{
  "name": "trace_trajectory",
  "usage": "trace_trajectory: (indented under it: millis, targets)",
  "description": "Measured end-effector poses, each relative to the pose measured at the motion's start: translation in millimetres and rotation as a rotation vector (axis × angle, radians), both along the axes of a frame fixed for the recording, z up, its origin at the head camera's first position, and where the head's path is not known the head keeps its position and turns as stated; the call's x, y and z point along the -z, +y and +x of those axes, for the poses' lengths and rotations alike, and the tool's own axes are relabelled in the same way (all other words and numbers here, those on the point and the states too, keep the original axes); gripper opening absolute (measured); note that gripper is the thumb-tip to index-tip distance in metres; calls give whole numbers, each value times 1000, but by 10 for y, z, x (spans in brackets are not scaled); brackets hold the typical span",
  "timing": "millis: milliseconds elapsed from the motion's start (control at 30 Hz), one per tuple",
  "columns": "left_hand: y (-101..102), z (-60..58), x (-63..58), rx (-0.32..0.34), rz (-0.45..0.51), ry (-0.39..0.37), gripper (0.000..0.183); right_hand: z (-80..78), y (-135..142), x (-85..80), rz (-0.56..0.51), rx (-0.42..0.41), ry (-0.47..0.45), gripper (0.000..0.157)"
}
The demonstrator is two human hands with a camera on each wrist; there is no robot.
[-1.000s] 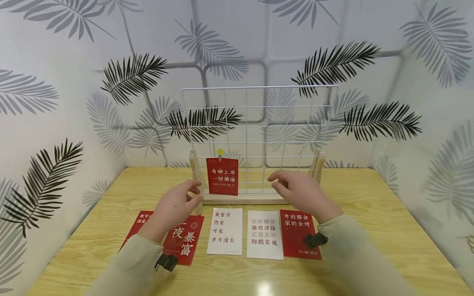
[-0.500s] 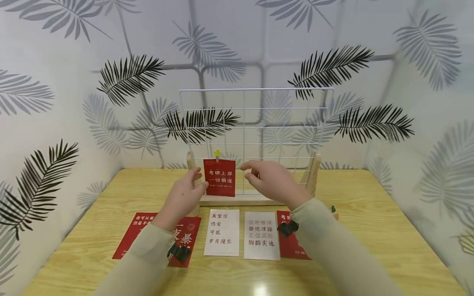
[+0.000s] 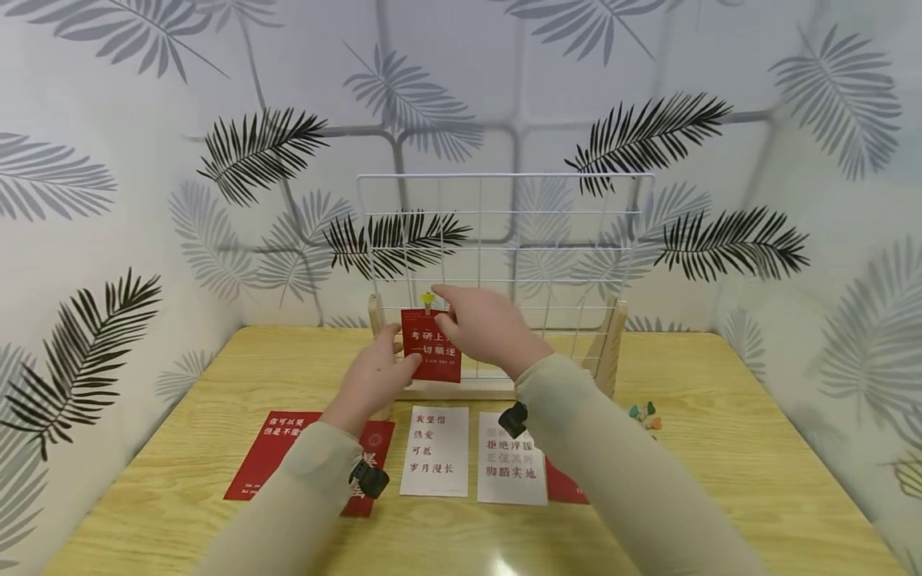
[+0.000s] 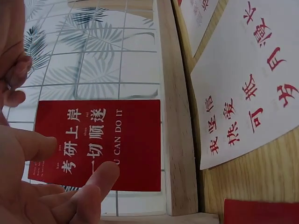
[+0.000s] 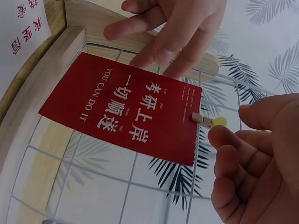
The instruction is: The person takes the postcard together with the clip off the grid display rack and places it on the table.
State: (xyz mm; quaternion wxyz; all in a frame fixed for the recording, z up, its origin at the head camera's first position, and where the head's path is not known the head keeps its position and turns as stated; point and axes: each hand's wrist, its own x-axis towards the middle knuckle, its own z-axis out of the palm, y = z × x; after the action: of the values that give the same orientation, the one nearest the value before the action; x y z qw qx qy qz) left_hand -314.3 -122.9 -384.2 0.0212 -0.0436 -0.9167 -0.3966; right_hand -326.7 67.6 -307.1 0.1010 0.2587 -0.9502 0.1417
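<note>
A red card (image 3: 432, 370) with white lettering hangs against the white wire grid (image 3: 497, 240), with a small wooden clip (image 5: 202, 120) with a yellow top at its upper edge. My left hand (image 3: 376, 374) is at the card's left edge, its fingers loosely bent and overlapping the card in the left wrist view. My right hand (image 3: 486, 324) reaches in from the right; its thumb and bent fingers are close around the yellow end of the clip, with a gap visible between them in the right wrist view. From the head, the right hand hides the card's upper right part.
A wooden base (image 3: 468, 390) carries the grid. In front lie two white cards, one (image 3: 434, 452) left and one (image 3: 511, 472) right, plus red cards (image 3: 266, 448) partly under my sleeves. Small colourful pieces (image 3: 646, 416) lie at the right. Patterned walls enclose the wooden table (image 3: 720, 448).
My right hand has moved left from the grid's right side to the clip. The left hand has shifted slightly right onto the card's edge. The small colourful pieces have come into view.
</note>
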Motion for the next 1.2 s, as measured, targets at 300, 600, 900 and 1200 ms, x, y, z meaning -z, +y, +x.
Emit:
trace_trajectory:
  millis: [300, 600, 900, 1200]
  targets:
    - [108, -70, 52, -45, 5, 70, 45, -107, -193, -48, 127, 85, -87, 56]
    - [113, -88, 40, -118, -165, 181, 13, -142, -285, 42, 133, 112, 174, 20]
    - [77, -78, 25, -88, -134, 163, 12, -146, -302, 105, 152, 150, 284, 13]
    - [23, -62, -20, -48, -109, 171, 16, -158, -295, 48, 144, 135, 213, 11]
